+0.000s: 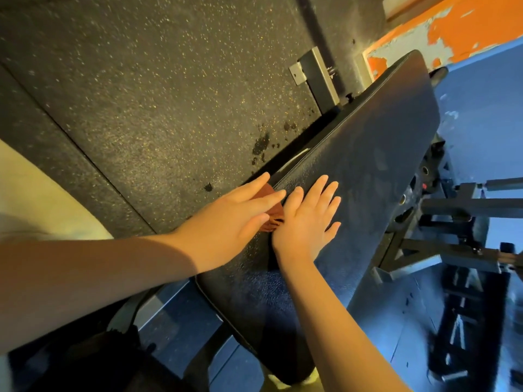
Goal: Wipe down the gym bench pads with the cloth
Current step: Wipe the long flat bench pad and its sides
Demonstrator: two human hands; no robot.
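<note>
Where both forearms reach in from the near edge, the left grip [232, 219] is laid flat, fingers straight, on a rust-brown cloth [275, 217] that is pressed against the left edge of the black bench pad [368, 165]. The right grip [305, 222] is set just beside it, palm down on the pad, fingers spread, nothing held. Beyond, speckled rubber flooring [141, 94] and a peeling orange wall [467, 26] are seen.
</note>
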